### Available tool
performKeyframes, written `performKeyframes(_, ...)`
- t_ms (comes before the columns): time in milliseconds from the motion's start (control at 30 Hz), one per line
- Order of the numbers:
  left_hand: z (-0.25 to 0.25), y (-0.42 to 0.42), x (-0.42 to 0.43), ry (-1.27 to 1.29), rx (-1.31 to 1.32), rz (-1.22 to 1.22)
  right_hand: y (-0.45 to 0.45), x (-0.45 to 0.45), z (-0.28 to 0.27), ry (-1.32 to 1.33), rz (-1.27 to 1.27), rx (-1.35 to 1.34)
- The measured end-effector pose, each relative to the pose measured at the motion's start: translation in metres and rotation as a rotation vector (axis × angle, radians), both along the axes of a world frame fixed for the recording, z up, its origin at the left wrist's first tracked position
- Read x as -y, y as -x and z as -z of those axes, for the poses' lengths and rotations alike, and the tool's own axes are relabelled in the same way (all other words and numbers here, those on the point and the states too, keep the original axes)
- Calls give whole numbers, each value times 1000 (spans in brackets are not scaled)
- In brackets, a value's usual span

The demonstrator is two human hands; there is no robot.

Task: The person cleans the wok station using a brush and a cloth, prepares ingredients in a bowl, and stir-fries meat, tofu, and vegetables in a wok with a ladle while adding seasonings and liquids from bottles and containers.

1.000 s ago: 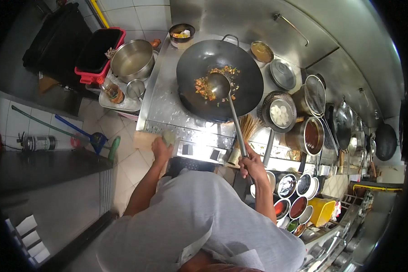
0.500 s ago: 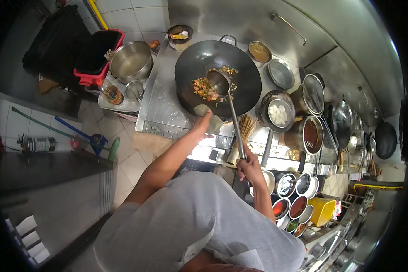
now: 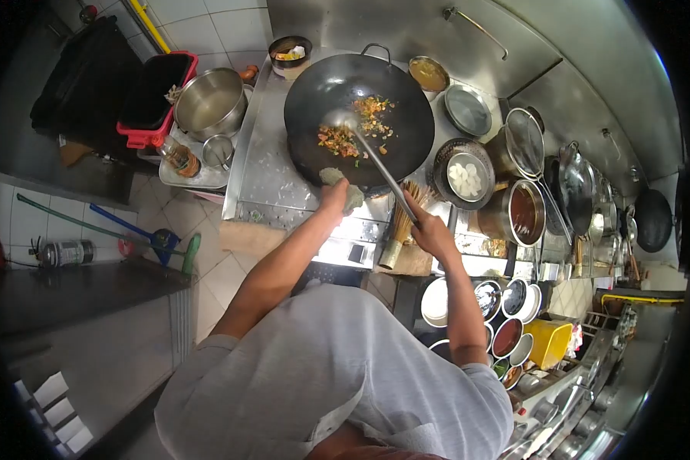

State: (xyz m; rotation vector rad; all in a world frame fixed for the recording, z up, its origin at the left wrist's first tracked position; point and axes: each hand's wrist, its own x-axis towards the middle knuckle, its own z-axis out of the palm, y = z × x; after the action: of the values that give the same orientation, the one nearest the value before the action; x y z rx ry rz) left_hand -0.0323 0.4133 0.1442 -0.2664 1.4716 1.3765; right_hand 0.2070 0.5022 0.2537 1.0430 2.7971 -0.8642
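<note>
A large dark wok (image 3: pixel 406 153) stands on the steel stove, with chopped orange and green food (image 3: pixel 372 112) in two loose heaps inside. My left hand (image 3: pixel 333 196) is closed on a greyish cloth (image 3: pixel 352 199) at the wok's near rim. My right hand (image 3: pixel 432 232) grips the handle end of a long metal ladle (image 3: pixel 383 170), whose bowl rests in the wok at the left of the food. Beneath the right forearm's left side lies a bamboo brush (image 3: pixel 399 233), below the wok.
A pan of white pieces (image 3: pixel 464 177), a pot of red-brown sauce (image 3: pixel 524 212) and a strainer (image 3: pixel 524 142) are at the right. Sauce containers (image 3: pixel 507 336) stand lower right, near a yellow bin (image 3: pixel 549 343). A steel pot (image 3: pixel 209 104) and a bottle (image 3: pixel 181 158) sit at the left.
My left hand has moved from the stove's front edge up to the wok with the cloth. My right hand has moved forward, and the ladle bowl has shifted left through the food.
</note>
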Motion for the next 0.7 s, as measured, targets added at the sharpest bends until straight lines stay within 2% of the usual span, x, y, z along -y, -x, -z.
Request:
performKeyframes(67, -5, 1, 0, -20, -20, -12, -27, 10, -50, -80, -90, 190)
performKeyframes(133, 5, 2, 1, -41, -26, -20, -41, 29, -78, -170, -50, 407)
performKeyframes(200, 9, -2, 3, -59, -30, -30, -60, 57, -82, -134, 1, 290)
performKeyframes(300, 4, -3, 4, -119, -58, -41, -85, 78, -99, 160, 83, 92)
performKeyframes(367, 10, -3, 4, -106, -45, -45, -87, 82, -94, 217, 78, 6)
performKeyframes(467, 29, -2, -1, -89, -35, -4, -74, 80, -53, 202, 134, 163)
performKeyframes(533, 28, -4, -1, -79, -18, -5, -52, 56, -3, 182, 227, 7)
performKeyframes(567, 25, -4, -1, -67, -10, -15, -39, 48, -9, 176, 221, 7)
performKeyframes(633, -4, -7, 0, -43, -19, -25, -7, 33, -21, 702, 548, -254)
performKeyframes(667, -16, -6, 2, -12, -23, -23, 5, 28, -15, 704, 537, -261)
performKeyframes(700, -15, -4, 1, -13, -30, -29, 13, 24, 1, 549, 529, -324)
